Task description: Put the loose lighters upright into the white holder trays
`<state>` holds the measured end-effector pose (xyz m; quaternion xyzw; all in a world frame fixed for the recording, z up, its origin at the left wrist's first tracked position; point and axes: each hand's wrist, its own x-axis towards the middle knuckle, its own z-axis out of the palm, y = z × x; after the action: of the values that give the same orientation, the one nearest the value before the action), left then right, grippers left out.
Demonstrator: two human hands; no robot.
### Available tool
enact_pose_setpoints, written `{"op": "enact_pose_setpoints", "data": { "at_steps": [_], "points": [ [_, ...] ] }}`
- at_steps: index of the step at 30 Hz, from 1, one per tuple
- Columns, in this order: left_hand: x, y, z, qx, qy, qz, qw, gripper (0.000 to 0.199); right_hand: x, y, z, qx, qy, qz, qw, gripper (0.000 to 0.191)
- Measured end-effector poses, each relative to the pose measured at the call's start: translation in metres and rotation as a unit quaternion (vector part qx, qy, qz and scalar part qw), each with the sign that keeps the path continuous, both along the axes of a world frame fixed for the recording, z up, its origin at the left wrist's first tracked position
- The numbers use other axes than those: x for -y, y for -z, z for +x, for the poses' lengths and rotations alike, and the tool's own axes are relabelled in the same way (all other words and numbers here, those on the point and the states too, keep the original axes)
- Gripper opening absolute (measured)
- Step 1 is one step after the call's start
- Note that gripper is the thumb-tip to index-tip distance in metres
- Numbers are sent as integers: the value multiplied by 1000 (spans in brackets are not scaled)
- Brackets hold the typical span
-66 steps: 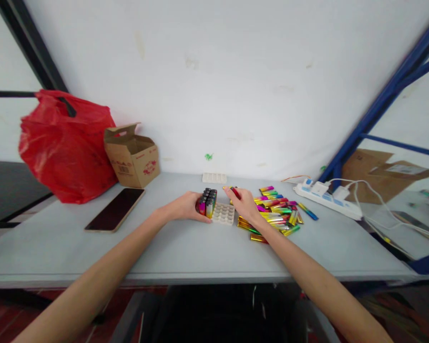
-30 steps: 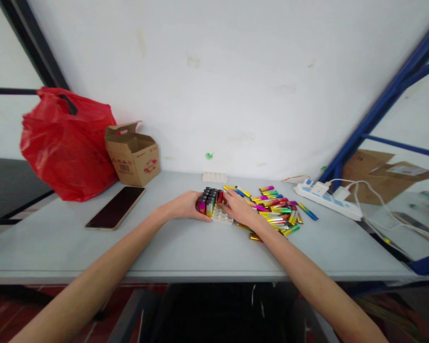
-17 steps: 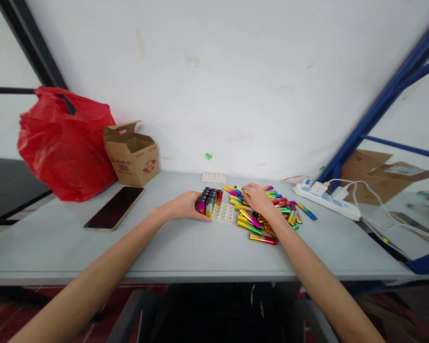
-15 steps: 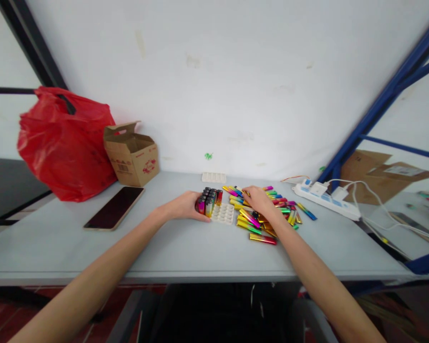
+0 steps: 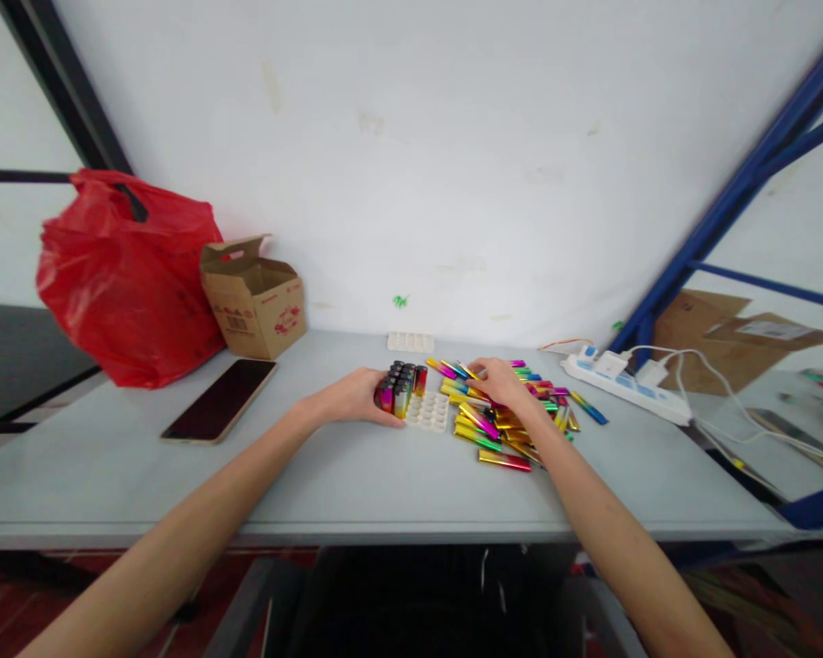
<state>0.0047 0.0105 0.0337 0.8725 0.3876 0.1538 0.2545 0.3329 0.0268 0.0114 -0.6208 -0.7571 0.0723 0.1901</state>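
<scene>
My left hand [image 5: 363,396] is curled round the side of several upright lighters [image 5: 401,382] with dark tops, which stand in the left part of a white tray [image 5: 431,411] with round holes. The holes on the tray's right side have nothing in them. My right hand [image 5: 499,380] is over a loose pile of shiny multicoloured lighters [image 5: 476,419]. Its fingers are pinched on a lighter [image 5: 481,376] at the pile's upper left, partly hidden by the hand.
A second white tray [image 5: 410,342] lies by the wall. To the left are a phone [image 5: 220,402], an open cardboard box [image 5: 267,306] and a red plastic bag [image 5: 133,283]. A power strip [image 5: 627,386] with plugs and white cables lies at the right.
My right hand has shifted slightly on the pile, its fingers now drawn in on a lighter. My left hand stays in place at the upright lighters.
</scene>
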Motion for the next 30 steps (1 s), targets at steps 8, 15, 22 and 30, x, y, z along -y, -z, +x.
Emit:
{"op": "enact_pose_setpoints", "data": {
  "at_steps": [8,15,22,30],
  "points": [
    [0,-1,-1,-15,1,11,1000,68,5,-6,2,-2,-15,14,1000,30],
    [0,-1,0,-10,8,1,1000,68,6,-16,10,-61,-50,51,996,27],
    [1,-2,0,-13,-1,-9,1000,68,3,-6,8,-248,-42,17,968,27],
    [1,-2,1,-10,4,-6,1000,67,12,-11,-16,-492,-79,-62,865,44]
  ]
}}
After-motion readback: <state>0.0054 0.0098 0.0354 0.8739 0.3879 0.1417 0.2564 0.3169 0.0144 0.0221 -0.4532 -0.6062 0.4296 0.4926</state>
